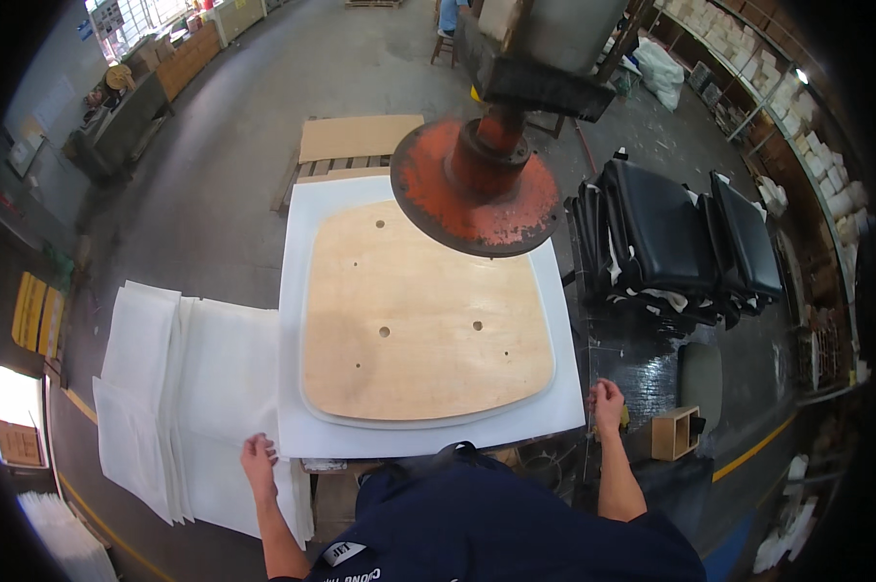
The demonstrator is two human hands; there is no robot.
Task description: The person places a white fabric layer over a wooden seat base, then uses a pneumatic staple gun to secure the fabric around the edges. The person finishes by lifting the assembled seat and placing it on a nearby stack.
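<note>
At the far left, a stack of white foam sheets (pixel 181 388) is seen fanned out on a low surface, its near right corner lying just beside the near left corner of the work table (pixel 336 472). The left hand (pixel 259 458) is placed at that corner, with fingers spread and lightly bent, touching the edge of the stack or of the big sheet; which of the two cannot be told, and nothing seems to be gripped. On the table a large white foam sheet (pixel 307 242) is laid flat, and a curved plywood seat board (pixel 423 315) with several small holes is centred on it, so that a white margin is left on every side. It is judged that the board is set this way so that the foam reaches past every edge of the wood. Above the far right part of the board, a round red press plate (pixel 477 189) hangs from a heavy grey machine head and is not touching the wood. The right hand (pixel 608 403) is rested at the near right corner of the table, fingers curled, perhaps on something small; what it holds cannot be told. Further right, finished black seat cushions (pixel 676 238) are stacked upright.
</note>
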